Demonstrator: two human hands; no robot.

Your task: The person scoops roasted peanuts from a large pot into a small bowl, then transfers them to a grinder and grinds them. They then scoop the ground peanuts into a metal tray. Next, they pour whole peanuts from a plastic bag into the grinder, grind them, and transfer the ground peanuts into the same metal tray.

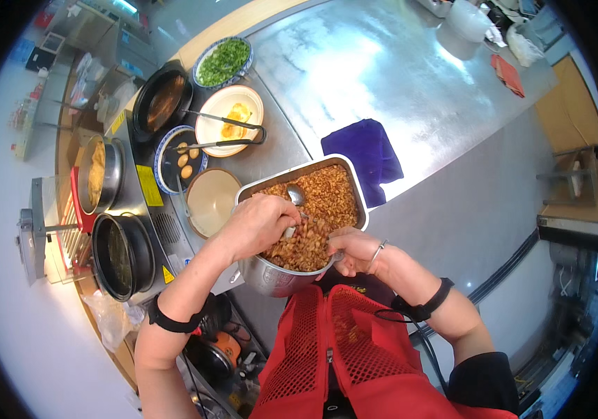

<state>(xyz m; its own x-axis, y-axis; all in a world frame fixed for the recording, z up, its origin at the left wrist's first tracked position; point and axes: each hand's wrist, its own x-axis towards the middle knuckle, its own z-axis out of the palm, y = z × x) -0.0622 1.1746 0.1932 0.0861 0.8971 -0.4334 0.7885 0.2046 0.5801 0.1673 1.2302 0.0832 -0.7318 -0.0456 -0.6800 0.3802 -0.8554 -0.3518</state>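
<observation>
My left hand (267, 222) reaches over a round metal pot (275, 280) filled with a chopped brown food mixture (307, 243). Its thumb and fingers are pinched around a small pale object (289, 231), too hidden to name. My right hand (354, 250) grips the pot's edge or handle on the right side. Just behind, partly covered by the pot, is a rectangular metal pan (360, 209) of similar minced brown food (333, 188). A metal spoon (295, 195) rests in that pan, its handle partly hidden by my left hand.
Left of the pan are an empty beige bowl (214, 201), brown eggs (186, 172) in a blue-rimmed bowl, and tongs (236, 124) across a bowl with fried egg (236, 119). Chopped greens (223, 62) and black pots (103, 256) stand beyond. A purple cloth (362, 157) lies on the steel counter (299, 78).
</observation>
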